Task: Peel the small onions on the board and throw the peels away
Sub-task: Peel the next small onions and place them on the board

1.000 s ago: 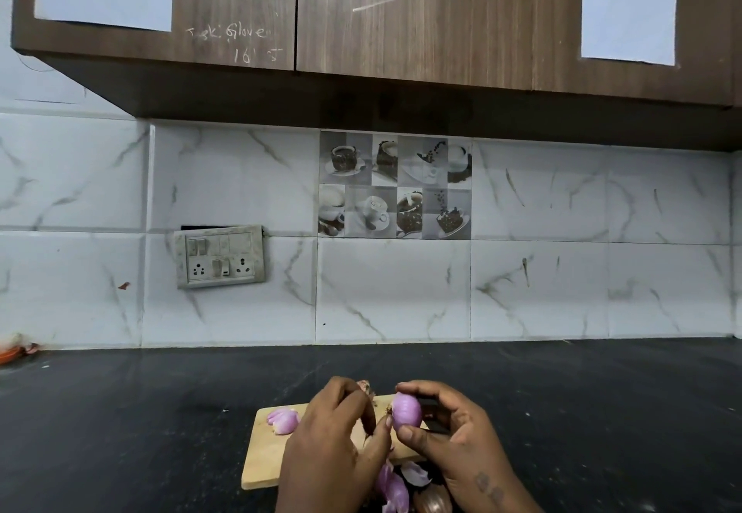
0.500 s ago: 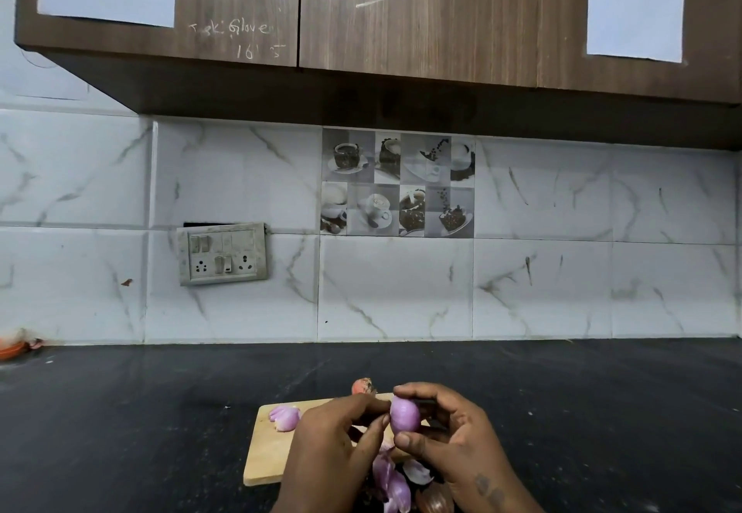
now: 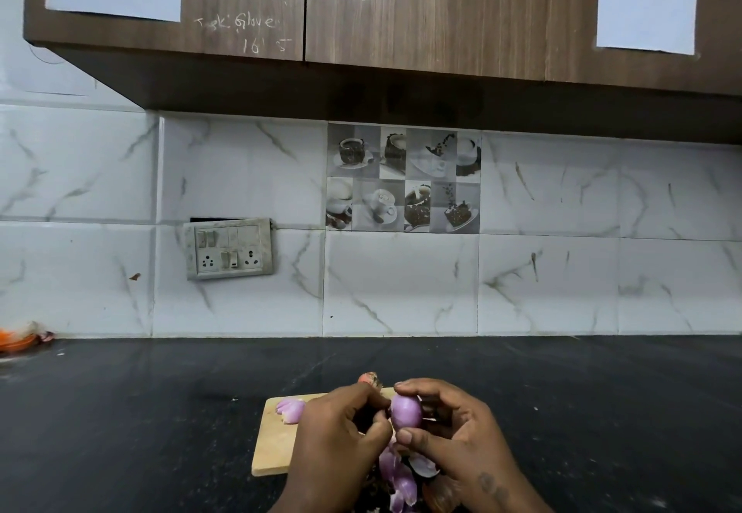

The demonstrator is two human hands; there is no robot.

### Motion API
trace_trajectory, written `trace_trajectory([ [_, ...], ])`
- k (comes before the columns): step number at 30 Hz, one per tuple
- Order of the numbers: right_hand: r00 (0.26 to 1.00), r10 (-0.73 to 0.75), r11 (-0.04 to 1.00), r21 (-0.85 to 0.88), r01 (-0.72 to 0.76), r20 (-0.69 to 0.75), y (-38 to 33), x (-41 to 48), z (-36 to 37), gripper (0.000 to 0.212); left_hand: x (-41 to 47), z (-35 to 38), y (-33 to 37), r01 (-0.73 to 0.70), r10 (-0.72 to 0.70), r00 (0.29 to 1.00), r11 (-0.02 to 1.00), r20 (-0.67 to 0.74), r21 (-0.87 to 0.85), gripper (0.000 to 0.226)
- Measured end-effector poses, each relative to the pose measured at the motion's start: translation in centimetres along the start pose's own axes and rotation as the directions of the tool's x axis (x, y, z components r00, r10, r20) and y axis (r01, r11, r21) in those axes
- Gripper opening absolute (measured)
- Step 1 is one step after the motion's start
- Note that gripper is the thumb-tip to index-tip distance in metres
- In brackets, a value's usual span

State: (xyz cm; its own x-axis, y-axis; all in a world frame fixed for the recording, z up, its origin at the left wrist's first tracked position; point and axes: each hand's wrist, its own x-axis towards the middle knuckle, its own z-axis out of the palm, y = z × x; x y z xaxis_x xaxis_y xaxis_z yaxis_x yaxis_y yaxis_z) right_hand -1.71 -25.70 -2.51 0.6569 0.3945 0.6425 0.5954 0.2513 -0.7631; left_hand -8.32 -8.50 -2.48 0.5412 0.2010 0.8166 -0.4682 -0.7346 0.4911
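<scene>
Mid-task: right hand [image 3: 453, 432] pinches bare small purple onion [image 3: 406, 412], left hand [image 3: 337, 444] curled against it, grip unclear; reddish unpeeled onion [image 3: 369, 378], loose purple peels [image 3: 401, 480] remain.

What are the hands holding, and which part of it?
A small onion: the right hand grips its top and bottom between finger and thumb, and the left hand pinches its side.
</scene>
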Motion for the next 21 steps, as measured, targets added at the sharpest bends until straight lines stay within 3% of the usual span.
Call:
trace_trajectory([
  [4, 0.999, 0.035, 0.995, 0.097, -0.032, -0.021, -0.18, 0.04, -0.16, 0.045, 0.02, -0.19, 0.34, 0.044, -0.041, 0.999, 0.993, 0.027, -0.113, 0.032],
  [9, 0.998, 0.067, 0.992, 0.108, -0.065, -0.019, -0.31, -0.06, -0.56, 0.046, 0.04, -0.25, 0.31, 0.068, -0.051, 0.996, 0.970, 0.078, -0.233, 0.034],
  [15, 0.995, 0.100, 0.987, 0.128, -0.100, 0.001, -0.06, 0.02, -0.58, 0.064, -0.03, -0.19, -0.03, 0.049, -0.028, 0.993, 0.982, 0.116, -0.183, 0.029],
  [21, 0.993, 0.082, 0.997, 0.023, -0.080, -0.083, 0.00, 0.00, -0.88, 0.043, -0.28, 0.22, -0.19, 0.002, 0.011, 0.993, 0.994, 0.118, -0.105, 0.017],
])
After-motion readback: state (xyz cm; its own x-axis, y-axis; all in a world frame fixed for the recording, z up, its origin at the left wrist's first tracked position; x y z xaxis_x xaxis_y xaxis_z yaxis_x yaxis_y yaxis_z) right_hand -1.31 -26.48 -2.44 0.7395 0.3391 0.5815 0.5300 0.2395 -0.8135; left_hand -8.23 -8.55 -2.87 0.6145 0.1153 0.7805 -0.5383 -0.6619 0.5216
